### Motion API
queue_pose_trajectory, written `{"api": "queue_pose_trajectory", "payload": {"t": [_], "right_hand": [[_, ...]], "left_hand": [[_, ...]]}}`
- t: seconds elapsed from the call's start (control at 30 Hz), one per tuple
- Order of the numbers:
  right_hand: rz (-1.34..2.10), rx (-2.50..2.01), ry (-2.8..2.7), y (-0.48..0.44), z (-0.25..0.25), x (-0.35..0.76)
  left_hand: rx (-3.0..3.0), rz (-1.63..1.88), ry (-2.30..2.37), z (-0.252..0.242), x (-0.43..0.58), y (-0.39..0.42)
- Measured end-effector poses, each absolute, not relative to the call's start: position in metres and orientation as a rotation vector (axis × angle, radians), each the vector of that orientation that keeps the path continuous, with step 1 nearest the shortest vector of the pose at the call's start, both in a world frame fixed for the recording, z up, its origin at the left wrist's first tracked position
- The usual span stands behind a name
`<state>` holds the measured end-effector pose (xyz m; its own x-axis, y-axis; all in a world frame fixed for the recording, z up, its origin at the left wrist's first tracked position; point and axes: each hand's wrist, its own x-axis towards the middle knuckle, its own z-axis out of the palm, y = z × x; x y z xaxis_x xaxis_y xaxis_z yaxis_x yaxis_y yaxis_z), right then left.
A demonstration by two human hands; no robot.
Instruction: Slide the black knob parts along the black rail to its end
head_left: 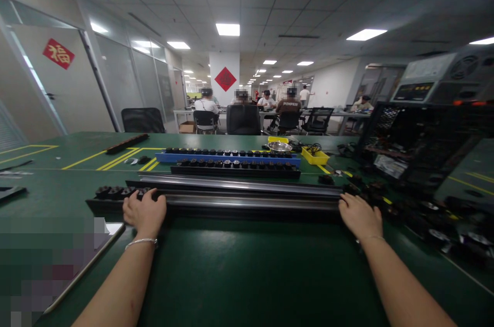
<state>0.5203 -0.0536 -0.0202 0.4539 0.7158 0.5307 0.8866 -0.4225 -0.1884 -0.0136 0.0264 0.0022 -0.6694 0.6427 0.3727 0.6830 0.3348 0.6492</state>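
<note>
A long, dark rail (247, 203) with a shiny strip along it lies crosswise in front of me. Near its left end my left hand (144, 211) is closed over it, beside a row of small black round parts (116, 192). My right hand (360, 216) grips the right end, fingers curled over the edge; its fingertips are partly hidden. Just behind lies a second dark rail (235, 182). Farther back are a black strip (266, 172) and a blue strip (185, 158), each bearing a row of small black parts.
Beyond the strips sit a metal bowl (280, 147) and a yellow tray (314, 156). An open computer case (417, 141) and loose black parts (443, 224) occupy the right. A dark bar (127, 144) lies at back left on the green table (247, 275). People sit farther off.
</note>
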Motion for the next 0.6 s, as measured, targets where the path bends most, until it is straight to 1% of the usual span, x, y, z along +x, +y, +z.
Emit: {"api": "queue_pose_trajectory", "payload": {"t": [0.17,0.4,0.6], "right_hand": [[-0.506,-2.151,-1.588,-0.058,-0.017,0.469],[-0.556,-2.080,-1.524,-0.060,-0.016,0.460],[-0.485,-2.182,-1.298,-0.051,-0.015,0.450]], "left_hand": [[-1.272,-1.327,-2.505,0.002,-0.014,0.027],[-1.243,-1.305,-2.537,-0.002,-0.016,0.028],[-1.271,-1.303,-2.513,-0.005,-0.013,0.027]]}}
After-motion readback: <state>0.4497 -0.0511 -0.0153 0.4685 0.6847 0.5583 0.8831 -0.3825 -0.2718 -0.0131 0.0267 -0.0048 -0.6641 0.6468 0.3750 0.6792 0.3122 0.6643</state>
